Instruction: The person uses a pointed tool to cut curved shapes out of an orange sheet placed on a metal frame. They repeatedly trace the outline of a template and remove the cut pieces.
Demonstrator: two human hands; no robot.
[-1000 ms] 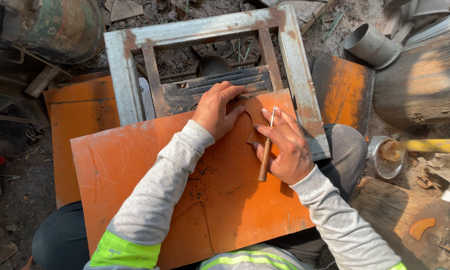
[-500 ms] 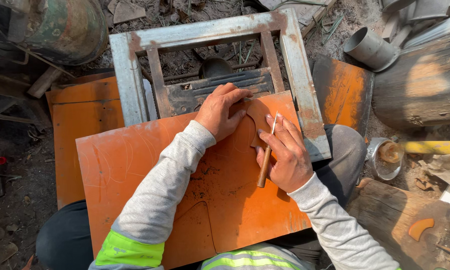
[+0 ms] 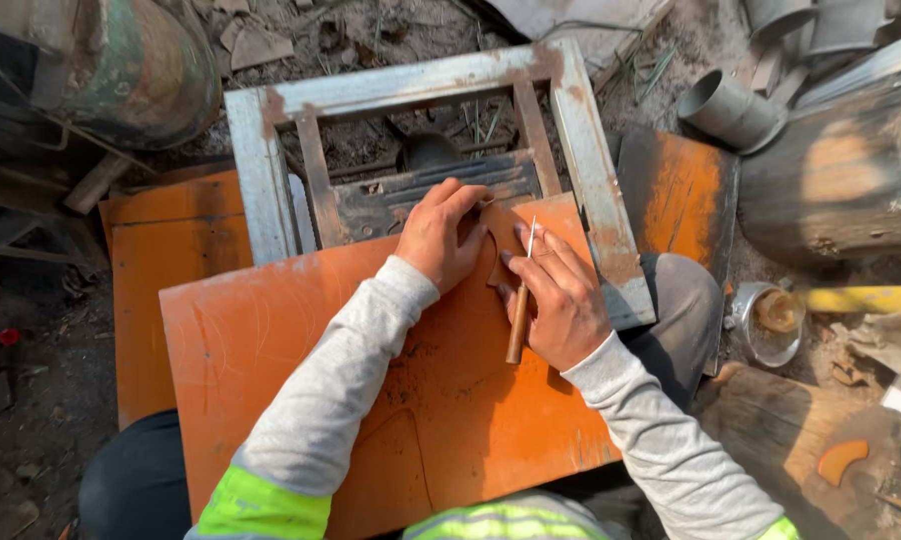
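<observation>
At far left sits a rusty green drum (image 3: pixel 121 70); near it, two orange metal sheets: one flat on the ground (image 3: pixel 171 290), one across the person's lap (image 3: pixel 301 350). The left hand (image 3: pixel 441 235) presses a small curved template (image 3: pixel 501 240) flat, fingers spread. The right hand (image 3: pixel 561 300) has its fingers closed around one wooden-handled scriber (image 3: pixel 519 310). Tracing cleanly calls for a firmly pinned template and a tip hugging its edge. One grey metal frame (image 3: pixel 591 170) lies beyond; a third orange sheet (image 3: pixel 681 195) lies right.

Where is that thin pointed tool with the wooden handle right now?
In the head view the tool sits in the right hand, just right of centre, its tip on the orange sheet beside the left hand.
</observation>
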